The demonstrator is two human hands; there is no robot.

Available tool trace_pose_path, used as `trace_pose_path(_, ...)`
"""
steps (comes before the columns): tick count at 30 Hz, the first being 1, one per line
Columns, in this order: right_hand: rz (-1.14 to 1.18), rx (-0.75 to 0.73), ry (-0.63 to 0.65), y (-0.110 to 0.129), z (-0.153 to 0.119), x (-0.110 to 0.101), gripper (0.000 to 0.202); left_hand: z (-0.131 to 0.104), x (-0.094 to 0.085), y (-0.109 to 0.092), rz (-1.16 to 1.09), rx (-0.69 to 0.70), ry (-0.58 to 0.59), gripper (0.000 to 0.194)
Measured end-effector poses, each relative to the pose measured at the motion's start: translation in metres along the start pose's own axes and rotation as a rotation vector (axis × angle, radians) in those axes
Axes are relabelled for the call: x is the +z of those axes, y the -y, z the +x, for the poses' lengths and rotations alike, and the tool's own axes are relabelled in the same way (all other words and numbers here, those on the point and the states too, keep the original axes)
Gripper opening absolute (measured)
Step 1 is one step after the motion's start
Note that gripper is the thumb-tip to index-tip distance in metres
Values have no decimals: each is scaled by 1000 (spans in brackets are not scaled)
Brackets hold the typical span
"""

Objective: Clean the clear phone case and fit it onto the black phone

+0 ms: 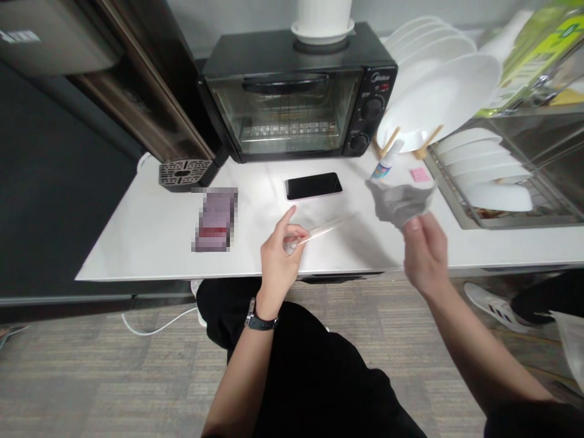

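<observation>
My left hand (283,246), with a dark-strapped watch on the wrist, pinches a thin transparent piece seen nearly edge-on, which looks like a clear phone case (326,229). Its index finger points away from the grip. My right hand (425,252) is closed on a crumpled grey cloth (401,202), slightly smeared by motion and held above the counter. Beyond my left hand, a phone with a black screen (314,186) lies flat. Behind the cloth stands a small white bottle (387,161) with a blue label, near a pink sticky-note pad (420,175).
A black toaster oven (292,91) stands at the back, carrying a white pot (323,21). A drink dispenser (182,173) and a pixelated mauve item (215,219) are on the left. White plates (438,97) and a dish rack (493,182) occupy the right. Another person's shoe (497,307) shows below.
</observation>
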State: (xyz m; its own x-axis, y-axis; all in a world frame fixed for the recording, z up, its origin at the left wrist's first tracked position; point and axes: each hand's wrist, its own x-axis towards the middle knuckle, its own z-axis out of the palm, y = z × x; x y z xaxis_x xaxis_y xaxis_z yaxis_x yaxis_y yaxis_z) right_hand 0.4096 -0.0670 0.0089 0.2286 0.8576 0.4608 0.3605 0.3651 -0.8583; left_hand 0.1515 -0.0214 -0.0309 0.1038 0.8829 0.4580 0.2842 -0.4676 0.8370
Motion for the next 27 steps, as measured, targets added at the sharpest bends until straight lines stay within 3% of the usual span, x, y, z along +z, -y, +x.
trace_pose_path(2, -273, -165, 196, 5, -9, 22, 28, 1, 2, -3, 36, 35, 10, 29)
trace_pose_path(4, -379, -286, 311, 3, -13, 43, 23, 2, 2, -4, 75, 58, 25, 14)
trace_pose_path(8, -526, -435, 338, 0, -18, 79, 38, 2, 0, -1, 156, 57, 47, 16)
trace_pose_path(10, -555, -551, 429, 2, -24, 90, 44, 1, -2, 2, 228, 58, 16, 24)
trace_pose_path(12, -566, -656, 519, 4, -26, 93, 42, 0, -3, 5, 270, 62, -15, 35)
trace_pose_path(14, -593, -685, 523, 1, -22, 84, 42, -1, -3, 6, 253, 54, -17, 31)
trace_pose_path(17, -657, -597, 396, -12, -7, 57, 48, -1, -1, 3, 156, 39, 22, 17)
trace_pose_path(20, -713, -500, 301, -22, -3, 44, 61, 0, 2, 0, 102, 57, 47, 19)
trace_pose_path(23, -684, -537, 425, -16, -24, 62, 72, 0, 2, 1, 168, 64, 29, 17)
trace_pose_path(25, -646, -587, 540, -8, -42, 80, 75, -2, 0, 4, 233, 59, 3, 25)
trace_pose_path(27, -641, -606, 577, -4, -50, 89, 75, -4, -2, 5, 267, 49, -12, 32)
